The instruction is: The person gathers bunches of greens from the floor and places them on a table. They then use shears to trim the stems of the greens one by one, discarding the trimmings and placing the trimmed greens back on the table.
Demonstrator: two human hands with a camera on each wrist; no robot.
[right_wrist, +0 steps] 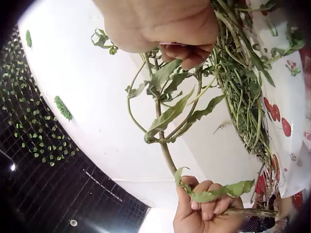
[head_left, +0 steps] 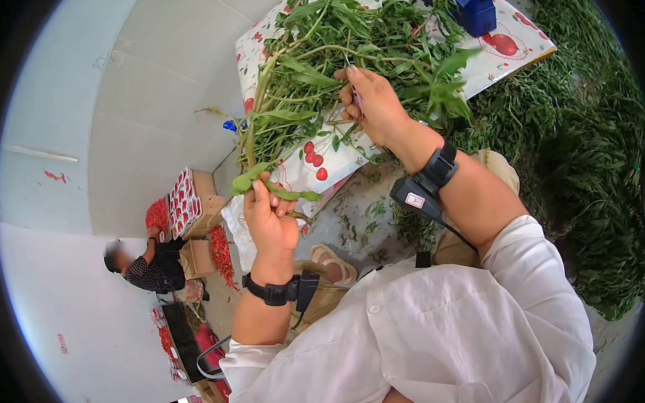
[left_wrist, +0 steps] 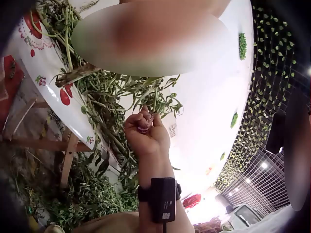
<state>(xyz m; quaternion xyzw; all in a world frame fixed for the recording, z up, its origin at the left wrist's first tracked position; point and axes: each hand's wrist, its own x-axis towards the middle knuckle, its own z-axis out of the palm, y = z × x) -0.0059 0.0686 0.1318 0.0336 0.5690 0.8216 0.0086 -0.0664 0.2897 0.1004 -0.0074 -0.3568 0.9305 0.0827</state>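
My left hand [head_left: 272, 221] grips the lower end of a long leafy green stem [right_wrist: 166, 153], and a broad leaf [right_wrist: 218, 192] lies across its fingers. The stem rises toward my right hand [head_left: 379, 107], which is curled around pink-handled scissors [head_left: 356, 99] at the edge of the plant pile. Their thin metal tip points into the greens, and most of the handle is hidden by my fingers. A large heap of cut leafy plants [head_left: 317, 42] covers much of the table [head_left: 492, 71], with its cherry-print cloth. In the left wrist view, leaves stand just behind my right hand [left_wrist: 146, 133].
A blue container [head_left: 465, 12] stands at the table's far right corner. Piles of greens [head_left: 584, 157] cover the floor to my right. To the left, a person [head_left: 151, 268] sits beside boxes [head_left: 202, 202] and red peppers [head_left: 223, 256]. My sandalled foot [head_left: 334, 263] is below the table.
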